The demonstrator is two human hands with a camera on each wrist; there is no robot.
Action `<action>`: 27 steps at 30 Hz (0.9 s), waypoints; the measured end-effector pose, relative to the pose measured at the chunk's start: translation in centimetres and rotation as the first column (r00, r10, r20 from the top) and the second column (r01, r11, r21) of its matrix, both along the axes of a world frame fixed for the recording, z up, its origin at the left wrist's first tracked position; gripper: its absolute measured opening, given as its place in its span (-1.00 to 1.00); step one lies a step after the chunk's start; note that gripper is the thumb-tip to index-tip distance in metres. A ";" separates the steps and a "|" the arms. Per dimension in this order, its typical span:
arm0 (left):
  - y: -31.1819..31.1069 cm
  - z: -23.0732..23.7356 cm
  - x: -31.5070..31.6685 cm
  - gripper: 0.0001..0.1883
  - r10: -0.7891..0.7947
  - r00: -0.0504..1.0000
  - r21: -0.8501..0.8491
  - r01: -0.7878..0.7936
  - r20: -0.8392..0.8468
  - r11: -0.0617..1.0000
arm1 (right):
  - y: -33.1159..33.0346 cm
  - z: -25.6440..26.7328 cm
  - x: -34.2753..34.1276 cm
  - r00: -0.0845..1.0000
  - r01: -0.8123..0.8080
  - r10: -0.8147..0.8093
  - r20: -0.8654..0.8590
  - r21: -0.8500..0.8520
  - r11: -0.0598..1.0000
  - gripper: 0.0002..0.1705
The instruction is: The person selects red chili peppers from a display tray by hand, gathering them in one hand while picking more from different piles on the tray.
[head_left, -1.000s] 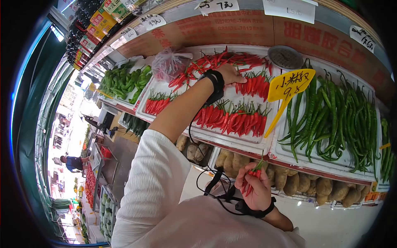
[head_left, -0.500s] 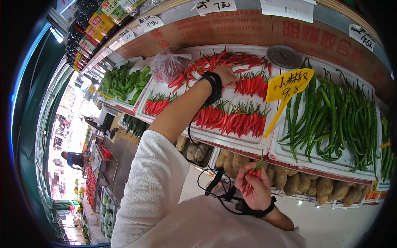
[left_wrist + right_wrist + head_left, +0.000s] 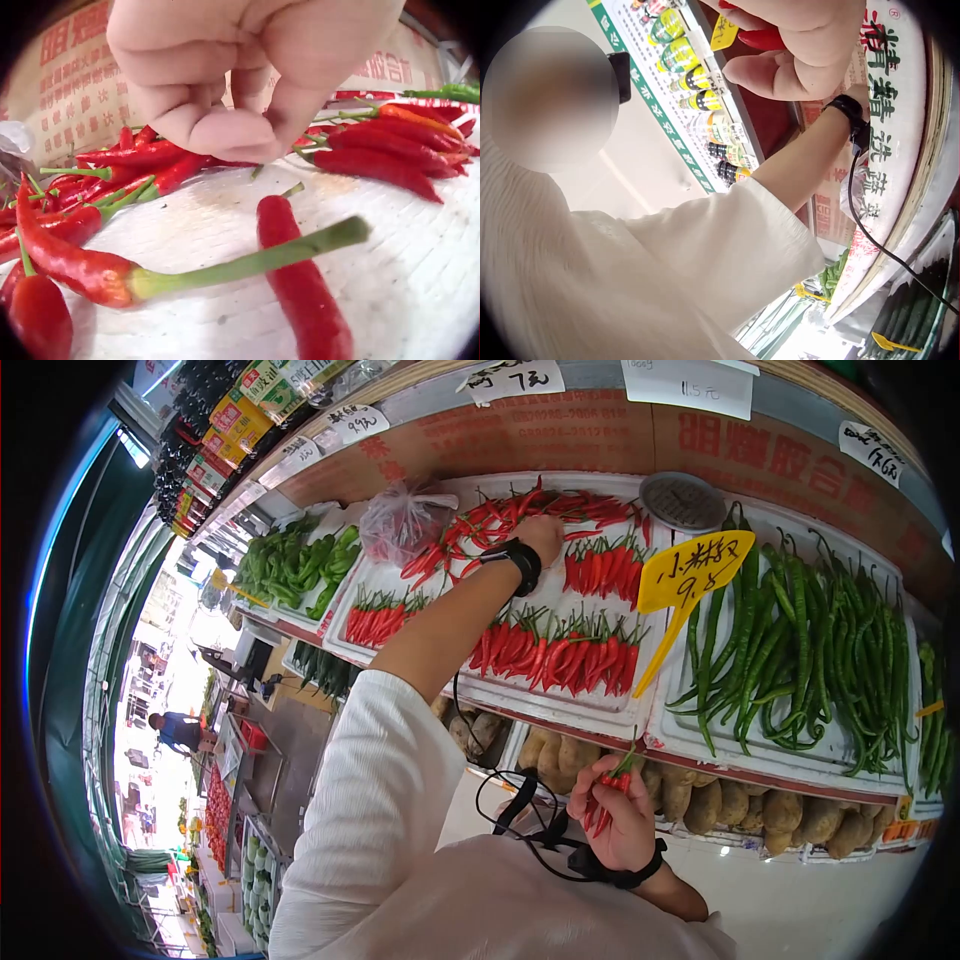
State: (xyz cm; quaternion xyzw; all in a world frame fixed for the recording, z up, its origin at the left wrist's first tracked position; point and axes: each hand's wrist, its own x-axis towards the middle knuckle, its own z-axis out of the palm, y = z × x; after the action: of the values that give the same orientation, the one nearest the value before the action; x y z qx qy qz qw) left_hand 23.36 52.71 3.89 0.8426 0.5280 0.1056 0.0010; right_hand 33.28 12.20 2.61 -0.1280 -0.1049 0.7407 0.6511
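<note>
Fingers of the left hand [image 3: 543,538] curled, whether pinching anything unclear, near glossy red chilies [image 3: 512,512] scattered across the white tray's [image 3: 605,708] far side, right hand [image 3: 625,830] at near right gripping slim red chilies [image 3: 598,818], green stems [image 3: 628,762] up.

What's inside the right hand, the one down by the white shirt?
Red chillies are in the right hand, with green stems poking out at the top. The hand covers the rest, so I can't tell how many there are.
</note>
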 end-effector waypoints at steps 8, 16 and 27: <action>1.4 -1.3 0.5 -0.75 0.051 0.991 -0.053 -0.058 -0.120 0.997 | -0.1 -0.1 0.0 1.000 0.010 -0.010 -0.011 -0.015 1.000 -0.66; -0.6 2.7 -0.5 -0.73 0.117 0.990 -0.021 -0.116 0.084 0.993 | -0.2 -0.1 0.0 1.000 -0.001 0.001 0.013 -0.024 1.000 -0.67; -3.2 9.7 -3.0 -0.80 0.061 0.792 -0.442 0.274 0.608 0.854 | -0.4 -0.1 -0.4 0.999 -0.028 0.029 0.017 -0.015 0.999 -0.65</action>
State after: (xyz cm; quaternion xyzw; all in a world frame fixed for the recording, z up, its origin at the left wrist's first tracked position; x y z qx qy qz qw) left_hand 20.36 49.51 13.59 0.7633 0.4581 0.2240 0.3968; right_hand 32.84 11.84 2.48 -0.1378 -0.1067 0.7496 0.6385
